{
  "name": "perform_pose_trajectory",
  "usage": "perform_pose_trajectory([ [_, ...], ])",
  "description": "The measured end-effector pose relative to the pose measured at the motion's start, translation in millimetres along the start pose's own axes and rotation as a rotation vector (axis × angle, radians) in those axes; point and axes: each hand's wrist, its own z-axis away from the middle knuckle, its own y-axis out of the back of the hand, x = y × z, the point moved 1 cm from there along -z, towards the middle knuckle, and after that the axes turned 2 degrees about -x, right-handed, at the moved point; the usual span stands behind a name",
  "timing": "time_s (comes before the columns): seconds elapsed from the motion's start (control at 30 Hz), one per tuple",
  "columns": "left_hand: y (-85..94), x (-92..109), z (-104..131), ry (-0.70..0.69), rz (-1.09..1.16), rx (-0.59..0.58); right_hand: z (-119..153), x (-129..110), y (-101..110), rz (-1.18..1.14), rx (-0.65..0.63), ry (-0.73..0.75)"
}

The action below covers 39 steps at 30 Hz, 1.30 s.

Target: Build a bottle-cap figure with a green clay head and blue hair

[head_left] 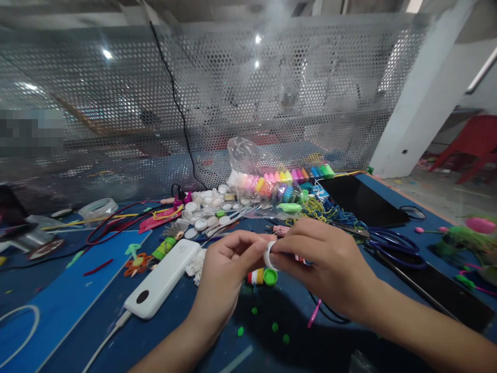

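Both hands meet above the dark blue table near the middle of the view. My right hand (324, 254) has its fingers closed round a small white ring-shaped piece (271, 255). My left hand (229, 269) is pinched against the piece's left side; whether anything else lies between its fingertips is hidden. Just below the fingers are a small striped tube (255, 276) and an open green cap (270, 277). Several small green bits (275, 327) lie on the table in front. A pink stick (314, 313) lies under my right hand.
A white power bank (163, 280) with a cable lies left, beside a blue board (73, 295). Behind are white lids (201, 224) and bagged coloured clay (267, 186). Blue-handled scissors (398, 247), a black panel (365, 199) and yarn are at right. A perforated screen (233, 93) stands behind.
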Motion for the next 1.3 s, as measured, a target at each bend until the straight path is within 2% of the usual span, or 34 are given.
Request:
perform_pose_trajectory([
  [0.3,-5.7,4.3,-0.8,0.037,0.199,0.093,-4.3,-1.0,4.1,-0.124,0.054,-0.01],
  [0.47,-6.7,2.6,-2.0,0.08,0.348,0.139,-4.0,-1.4,5.0,-0.187,0.106,-0.08],
  [0.63,-9.2,7.6,-3.3,0.159,0.432,0.251,-1.6,-1.6,-0.1,-0.409,0.257,-0.315],
  [0.8,-8.8,11.6,-3.4,0.153,0.423,0.328,-3.5,2.0,-10.0,-0.723,0.199,-0.585],
  [0.97,-0.8,6.6,-5.0,0.043,0.275,0.286,-1.9,5.5,-21.0,-0.926,0.088,-0.652],
  [1.13,8.1,3.8,-11.2,-0.244,-0.084,0.239,0.8,5.4,-32.2,-1.036,0.017,-0.644],
  [1.3,11.9,3.2,-15.2,-0.347,-0.323,0.257,2.9,7.5,-43.1,-1.255,-0.128,-0.743],
])
